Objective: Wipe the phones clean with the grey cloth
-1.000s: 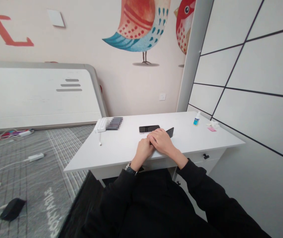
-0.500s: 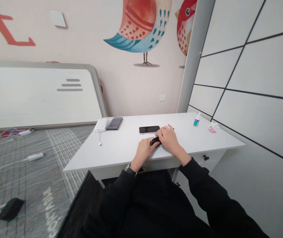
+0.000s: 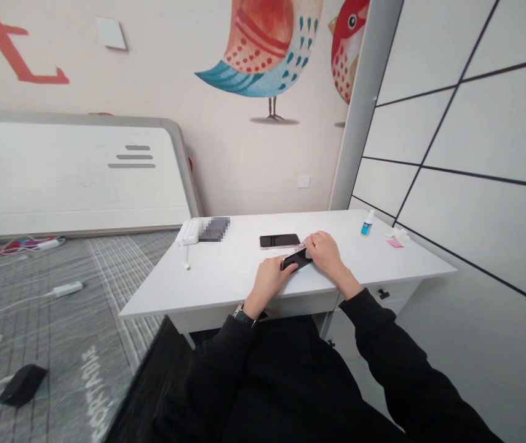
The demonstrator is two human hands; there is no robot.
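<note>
A dark-screened smartphone [image 3: 298,259] lies slantwise between my hands near the front edge of the white desk. My left hand [image 3: 269,277] grips its left end, thumb along the near side. At the right end, my right hand [image 3: 325,251] has its fingers curled over the phone's edge; its fingertips are partly hidden, so I cannot tell if anything thin is pinched there. Just beyond lies a second smartphone [image 3: 279,240], screen up, close to the first one and not held.
On the desk [image 3: 226,277], a white power strip [image 3: 190,232] with a short cable and a blurred grey item [image 3: 215,229] sit at back left. A small blue-labelled bottle [image 3: 366,223], crumpled tissue [image 3: 398,234] and pink slip [image 3: 395,243] lie right. Cables and a black object [image 3: 23,385] are on the carpet.
My right hand has slid rightward along the held phone to its right end, uncovering more of the dark screen. My left hand keeps its hold on the left end.
</note>
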